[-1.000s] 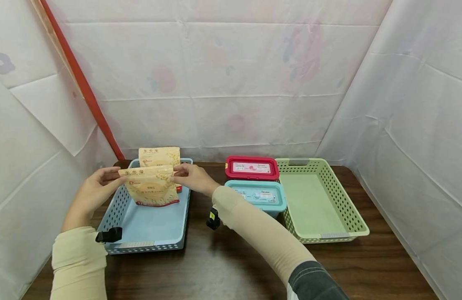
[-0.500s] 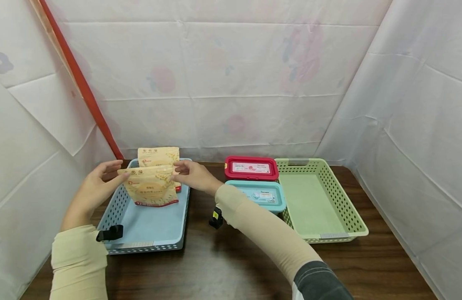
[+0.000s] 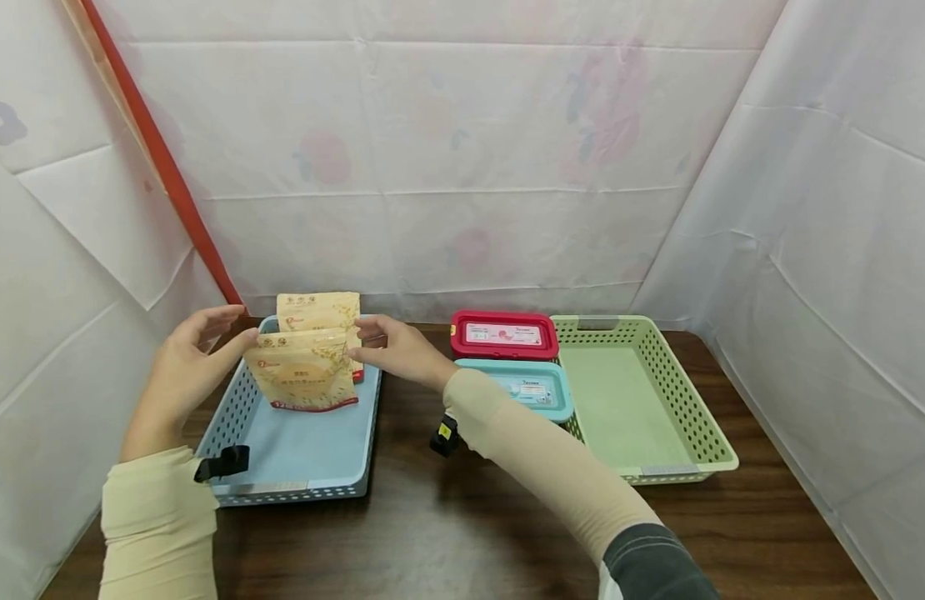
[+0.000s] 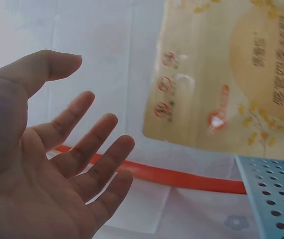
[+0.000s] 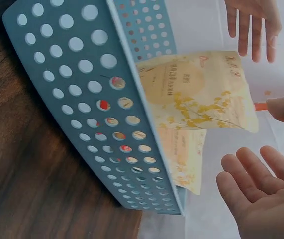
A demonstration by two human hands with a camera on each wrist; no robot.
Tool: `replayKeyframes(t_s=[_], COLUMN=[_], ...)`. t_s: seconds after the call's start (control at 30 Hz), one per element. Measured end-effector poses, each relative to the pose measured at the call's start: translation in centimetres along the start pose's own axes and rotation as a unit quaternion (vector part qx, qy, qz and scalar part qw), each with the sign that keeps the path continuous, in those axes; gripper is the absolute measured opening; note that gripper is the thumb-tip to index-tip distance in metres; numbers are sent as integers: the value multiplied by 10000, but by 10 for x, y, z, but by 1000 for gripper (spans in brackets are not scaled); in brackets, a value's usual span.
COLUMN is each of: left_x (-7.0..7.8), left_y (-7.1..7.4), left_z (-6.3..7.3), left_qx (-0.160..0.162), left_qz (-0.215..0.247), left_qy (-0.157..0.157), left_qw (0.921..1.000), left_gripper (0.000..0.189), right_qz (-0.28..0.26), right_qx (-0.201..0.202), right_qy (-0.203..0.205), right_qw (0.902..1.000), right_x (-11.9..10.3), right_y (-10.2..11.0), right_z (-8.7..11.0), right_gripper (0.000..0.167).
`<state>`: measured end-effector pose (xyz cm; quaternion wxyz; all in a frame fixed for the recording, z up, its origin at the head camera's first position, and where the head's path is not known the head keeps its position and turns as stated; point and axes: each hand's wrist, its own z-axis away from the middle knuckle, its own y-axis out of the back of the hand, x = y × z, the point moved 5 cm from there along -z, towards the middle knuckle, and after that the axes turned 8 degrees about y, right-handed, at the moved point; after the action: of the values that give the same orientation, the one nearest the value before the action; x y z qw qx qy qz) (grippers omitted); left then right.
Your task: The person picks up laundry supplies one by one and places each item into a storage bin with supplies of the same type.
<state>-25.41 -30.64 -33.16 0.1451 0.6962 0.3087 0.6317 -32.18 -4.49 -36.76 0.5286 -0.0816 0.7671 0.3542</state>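
Observation:
A cream stand-up pouch (image 3: 301,371) with a dark red lower edge stands in the blue basket (image 3: 305,450). Behind it is a second, similar pouch (image 3: 316,308), partly covered by the first. My left hand (image 3: 188,362) is just left of the front pouch's top corner; the left wrist view shows its fingers spread and a gap between them and the pouch. On the other side, my right hand (image 3: 402,354) is close to the pouches' right edges. Seen from the right wrist, its fingers (image 5: 251,174) are relaxed and apart from the front pouch.
Right of the middle, a red lidded box (image 3: 505,335) sits behind a light blue lidded box (image 3: 526,390). Beside them stands a green basket (image 3: 627,408) on the dark wooden table (image 3: 402,533). White patterned sheets (image 3: 462,167) enclose the back and sides.
Both hands have let go of the front pouch's top corners. The left hand has opened and shifted slightly up; the right hand has drawn a little to the right. The pouch remains standing.

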Motion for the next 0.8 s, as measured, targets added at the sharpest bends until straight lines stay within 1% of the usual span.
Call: replayKeyframes(t_s=[0.17, 0.27, 0.4, 0.53, 0.7, 0.8], left_x=[13, 19, 25, 32, 41, 46], left_y=[-1, -3, -7, -12, -16, -20], left_z=[4, 8, 12, 16, 21, 24], left_qx=[144, 236, 303, 269, 252, 185], left_qz=[-51, -167, -76, 69, -49, -47], left_qy=[-234, -247, -246, -271, -481, -526], left_qw=[9996, 9993, 9992, 9992, 9985, 9984], left_gripper=[61, 57, 55, 54, 51, 50], right_qz=[203, 237, 200, 178, 118, 152], right_qx=[21, -39, -90, 14, 97, 61], right_qy=[126, 201, 219, 168, 157, 135], right_qw=[9997, 9995, 9995, 9997, 9998, 9998], right_x=[-6, -9, -10, -11, -9, -6], right_y=[9, 14, 21, 33, 48, 55], right_z=[9, 15, 24, 36, 52, 60], right_gripper=[58, 59, 61, 61, 58, 58])
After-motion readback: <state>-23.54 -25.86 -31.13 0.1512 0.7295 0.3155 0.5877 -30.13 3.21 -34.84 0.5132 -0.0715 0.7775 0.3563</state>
